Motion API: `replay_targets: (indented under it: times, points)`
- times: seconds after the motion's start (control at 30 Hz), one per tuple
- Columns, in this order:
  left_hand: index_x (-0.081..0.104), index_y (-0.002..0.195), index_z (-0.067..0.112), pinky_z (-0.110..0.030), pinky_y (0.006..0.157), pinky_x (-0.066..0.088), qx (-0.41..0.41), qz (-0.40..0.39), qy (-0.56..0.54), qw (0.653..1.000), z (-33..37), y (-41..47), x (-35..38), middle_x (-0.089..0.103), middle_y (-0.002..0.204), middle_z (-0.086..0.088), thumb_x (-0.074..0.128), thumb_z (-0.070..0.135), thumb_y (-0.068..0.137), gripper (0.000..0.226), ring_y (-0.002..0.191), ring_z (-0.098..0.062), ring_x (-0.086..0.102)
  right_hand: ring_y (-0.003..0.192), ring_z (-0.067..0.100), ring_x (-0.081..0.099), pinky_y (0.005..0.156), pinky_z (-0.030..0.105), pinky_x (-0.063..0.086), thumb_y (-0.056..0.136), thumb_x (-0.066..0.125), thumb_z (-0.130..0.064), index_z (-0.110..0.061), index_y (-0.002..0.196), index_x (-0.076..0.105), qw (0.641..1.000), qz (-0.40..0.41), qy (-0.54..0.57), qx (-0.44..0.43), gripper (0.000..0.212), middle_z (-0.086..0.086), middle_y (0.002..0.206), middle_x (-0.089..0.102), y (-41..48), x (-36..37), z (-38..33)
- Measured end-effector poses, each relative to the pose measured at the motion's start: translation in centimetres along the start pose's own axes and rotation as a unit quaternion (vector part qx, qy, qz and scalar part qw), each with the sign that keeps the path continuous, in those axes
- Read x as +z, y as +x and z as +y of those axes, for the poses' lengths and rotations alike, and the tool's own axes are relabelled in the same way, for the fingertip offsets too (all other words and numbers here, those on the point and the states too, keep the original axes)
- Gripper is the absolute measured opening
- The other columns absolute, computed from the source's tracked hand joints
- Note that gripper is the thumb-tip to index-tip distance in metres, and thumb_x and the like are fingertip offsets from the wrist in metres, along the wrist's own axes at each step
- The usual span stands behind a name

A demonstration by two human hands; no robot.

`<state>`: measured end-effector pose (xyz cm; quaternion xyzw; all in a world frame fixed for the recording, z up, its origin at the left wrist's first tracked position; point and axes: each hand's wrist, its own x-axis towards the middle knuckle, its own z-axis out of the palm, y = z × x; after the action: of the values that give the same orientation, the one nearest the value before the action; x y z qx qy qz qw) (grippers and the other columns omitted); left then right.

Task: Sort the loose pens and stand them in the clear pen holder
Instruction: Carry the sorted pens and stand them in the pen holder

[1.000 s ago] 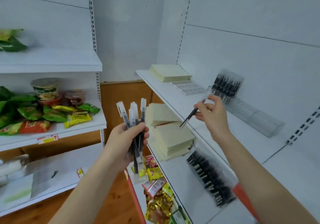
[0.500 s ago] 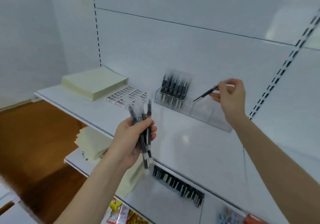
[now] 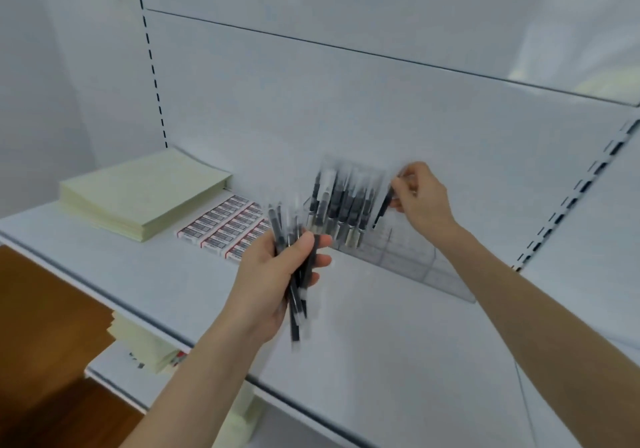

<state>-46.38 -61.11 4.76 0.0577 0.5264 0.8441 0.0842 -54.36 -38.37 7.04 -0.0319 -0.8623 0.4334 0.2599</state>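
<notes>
Right hand, pinching a black pen, has dropped to the clear plastic pen holder; left hand still clutches a bundle of black pens

The left grip curls round a bundle of pens, near and centre, above the white shelf. Farther right, the right grip pinches a single dark pen, tip down, over the clear pen holder, just right of the standing pens at its left end. A pale paper stack and small labelled boxes lie to the left.
</notes>
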Motion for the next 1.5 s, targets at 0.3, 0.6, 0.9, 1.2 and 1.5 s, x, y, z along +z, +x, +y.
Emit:
replay_targets:
  times: [0.3, 0.6, 0.9, 1.2, 1.5]
  points:
    - [0.059, 0.091, 0.007, -0.019, 0.048, 0.048, -0.033, -0.083, -0.031, 0.996, 0.1, 3.1, -0.3, 0.072, 0.08, -0.007, 0.05, 0.007, 0.09, 0.009, 0.055, -0.009, 0.06, 0.087, 0.022, 0.065, 0.078, 0.032, 0.051, 0.09, 0.058, -0.029, -0.013, 0.104, 0.055, 0.992, 0.011, -0.097, 0.085, 0.022, 0.007, 0.094, 0.067, -1.7, 0.6, -1.1]
    - [0.061, 0.094, 0.009, -0.02, 0.05, 0.052, -0.065, -0.172, 0.01, 0.983, -1.0, 4.4, 1.3, 0.073, 0.078, -0.006, 0.051, 0.009, 0.09, 0.011, 0.06, -0.012, 0.067, 0.058, 0.008, 0.067, 0.056, 0.019, 0.054, 0.085, 0.064, -0.015, -0.012, 0.086, 0.063, 0.98, -0.027, 0.158, 0.114, 0.003, -0.003, 0.065, 0.07, -7.0, 0.2, -7.1]
    - [0.061, 0.102, -0.002, -0.021, 0.044, 0.05, -0.113, -0.082, -0.008, 0.99, -0.1, 6.2, -1.4, 0.056, 0.064, -0.005, 0.058, 0.006, 0.085, 0.019, 0.052, -0.012, 0.058, 0.063, 0.004, 0.066, 0.073, 0.03, 0.054, 0.088, 0.058, -0.011, -0.015, 0.091, 0.052, 0.977, 0.196, 0.054, 0.068, 0.007, -0.001, 0.073, 0.066, -2.6, -1.1, -3.7]
    - [0.061, 0.084, 0.003, -0.019, 0.047, 0.052, -0.082, -0.103, 0.009, 0.991, -0.3, 6.2, -2.2, 0.064, 0.058, -0.002, 0.056, 0.004, 0.086, 0.005, 0.052, -0.009, 0.064, 0.079, 0.02, 0.067, 0.072, 0.023, 0.048, 0.09, 0.055, -0.017, -0.017, 0.093, 0.052, 0.988, 0.12, -0.089, 0.043, 0.004, 0.009, 0.087, 0.069, -1.5, 1.1, -3.0]
    - [0.058, 0.092, 0.008, -0.018, 0.047, 0.051, -0.068, -0.129, 0.018, 0.989, -0.5, 5.2, -1.9, 0.072, 0.068, -0.002, 0.053, 0.008, 0.089, 0.005, 0.057, -0.01, 0.067, 0.081, 0.019, 0.067, 0.078, 0.031, 0.051, 0.087, 0.061, -0.03, -0.012, 0.095, 0.064, 0.98, 0.101, -0.112, 0.132, 0.02, 0.006, 0.084, 0.071, -3.9, 1.6, -2.1]
